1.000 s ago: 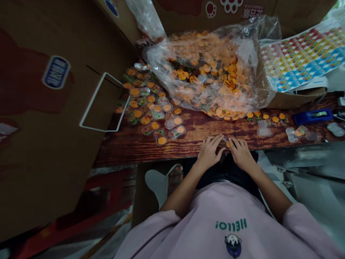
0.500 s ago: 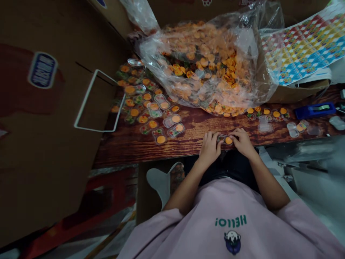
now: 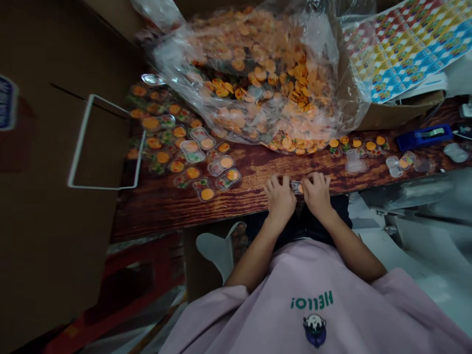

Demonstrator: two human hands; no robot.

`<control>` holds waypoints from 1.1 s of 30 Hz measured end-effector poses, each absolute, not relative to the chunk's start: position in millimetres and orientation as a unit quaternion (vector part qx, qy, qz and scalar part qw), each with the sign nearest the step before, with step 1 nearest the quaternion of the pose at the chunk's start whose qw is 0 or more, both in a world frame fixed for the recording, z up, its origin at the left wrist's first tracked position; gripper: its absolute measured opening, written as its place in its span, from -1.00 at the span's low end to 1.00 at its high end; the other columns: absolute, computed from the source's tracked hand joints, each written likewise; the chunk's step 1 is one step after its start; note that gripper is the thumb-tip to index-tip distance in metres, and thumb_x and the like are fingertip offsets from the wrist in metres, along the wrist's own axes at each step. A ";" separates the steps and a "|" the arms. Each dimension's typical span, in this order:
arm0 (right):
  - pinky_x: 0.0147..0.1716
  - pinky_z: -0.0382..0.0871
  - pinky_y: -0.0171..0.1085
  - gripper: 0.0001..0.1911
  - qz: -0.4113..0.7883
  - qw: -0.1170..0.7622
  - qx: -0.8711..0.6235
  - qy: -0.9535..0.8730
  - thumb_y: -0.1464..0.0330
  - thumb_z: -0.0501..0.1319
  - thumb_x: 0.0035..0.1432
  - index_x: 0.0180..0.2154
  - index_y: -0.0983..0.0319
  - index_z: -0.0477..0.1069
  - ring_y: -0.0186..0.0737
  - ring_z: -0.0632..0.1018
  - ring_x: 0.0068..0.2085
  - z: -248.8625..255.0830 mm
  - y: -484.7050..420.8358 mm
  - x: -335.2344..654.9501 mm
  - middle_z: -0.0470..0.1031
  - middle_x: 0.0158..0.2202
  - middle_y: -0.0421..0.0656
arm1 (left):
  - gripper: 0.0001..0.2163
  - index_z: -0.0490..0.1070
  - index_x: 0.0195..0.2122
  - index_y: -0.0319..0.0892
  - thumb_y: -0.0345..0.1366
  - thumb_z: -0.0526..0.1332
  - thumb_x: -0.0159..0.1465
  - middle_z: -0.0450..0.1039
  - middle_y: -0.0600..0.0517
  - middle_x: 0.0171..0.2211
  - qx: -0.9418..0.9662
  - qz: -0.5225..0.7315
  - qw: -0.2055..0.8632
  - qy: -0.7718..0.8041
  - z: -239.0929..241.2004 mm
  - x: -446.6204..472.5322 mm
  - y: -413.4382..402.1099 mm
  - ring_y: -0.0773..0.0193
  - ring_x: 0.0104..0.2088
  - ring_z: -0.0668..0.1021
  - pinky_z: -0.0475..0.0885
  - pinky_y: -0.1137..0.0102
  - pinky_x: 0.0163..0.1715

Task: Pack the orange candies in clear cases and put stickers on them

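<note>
Between my two hands, at the front edge of the wooden table point(image 3: 250, 196), lies a small clear plastic case point(image 3: 296, 187) with an orange disc at one end. My left hand point(image 3: 280, 196) closes its fingers on the left end of the case. On the right end, my right hand point(image 3: 316, 194) presses with bent fingers and covers much of the orange disc. To the left, many similar clear cases point(image 3: 221, 165) with orange discs and red and green pieces lie spread over the table. What is under my fingertips is hidden.
A big clear bag point(image 3: 250, 98) full of orange pieces lies at the back. Right of it stand a carton point(image 3: 394, 115) with printed sticker sheets point(image 3: 409, 49), clear cases point(image 3: 356, 161) and a blue tape dispenser point(image 3: 424, 136). A large cardboard box point(image 3: 47, 221) fills the left.
My hands have closed in over the small case, and more of it is covered now. The view has shifted, so the table things sit further left in the picture.
</note>
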State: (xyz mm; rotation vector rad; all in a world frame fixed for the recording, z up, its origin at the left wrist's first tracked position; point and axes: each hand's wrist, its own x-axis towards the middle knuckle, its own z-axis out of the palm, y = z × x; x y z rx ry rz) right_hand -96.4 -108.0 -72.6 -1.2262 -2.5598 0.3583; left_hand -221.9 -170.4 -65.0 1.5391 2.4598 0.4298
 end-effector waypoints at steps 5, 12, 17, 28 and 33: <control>0.19 0.04 0.04 -0.68 0.130 0.155 -0.335 -0.920 0.31 0.12 0.48 0.17 0.16 0.47 -0.04 0.45 0.13 -75.5 -131.6 -71.5 0.56 0.18 -0.03 | -0.73 0.51 -0.02 -0.19 -0.44 0.07 0.36 0.35 -0.29 0.19 0.538 0.163 0.116 0.819 -68.2 -229.5 -173.6 -0.19 0.13 0.42 0.39 -0.04 0.10; 0.15 0.14 0.13 -0.68 0.202 0.134 -0.409 -0.879 0.25 0.12 0.46 0.13 0.06 0.52 0.07 0.42 0.12 -62.6 -135.4 -76.7 0.55 0.12 -0.03 | -0.51 0.29 0.37 -0.23 -0.46 -0.05 0.43 0.29 -0.21 0.38 0.705 0.228 0.162 0.652 -85.4 -242.3 -202.0 0.05 0.42 0.29 0.23 0.05 0.38; 0.03 0.29 0.04 -0.65 0.255 0.136 -0.447 -0.846 0.27 0.07 0.48 0.13 0.16 0.51 0.06 0.44 0.01 -62.9 -132.5 -83.6 0.57 -0.04 0.00 | -0.28 0.05 0.50 -0.25 -0.04 0.20 0.42 -0.11 -0.31 0.53 0.702 0.153 0.153 0.678 -81.9 -232.0 -220.9 -0.18 0.54 -0.04 0.05 -0.12 0.45; 0.14 0.25 0.05 -0.74 0.108 0.326 -0.602 -0.721 0.25 0.12 0.42 -0.08 0.18 0.55 0.05 0.41 0.09 -59.1 -83.0 -26.8 0.51 0.05 0.02 | -0.27 0.17 0.47 -0.04 0.04 0.31 0.33 -0.23 -0.31 0.55 0.696 0.136 0.104 0.697 -78.8 -219.5 -215.9 -0.46 0.51 -0.05 0.05 -0.35 0.38; 0.11 0.17 0.14 -0.56 0.039 0.223 -0.680 -0.698 0.07 0.24 0.33 0.01 0.28 0.48 0.20 0.36 0.09 -65.7 -38.5 -8.7 0.48 0.08 0.16 | -0.37 0.34 0.36 -0.20 0.04 0.24 0.37 -0.11 -0.38 0.52 0.682 0.113 0.073 0.719 -78.9 -232.6 -212.2 -0.49 0.49 -0.02 0.11 -0.35 0.35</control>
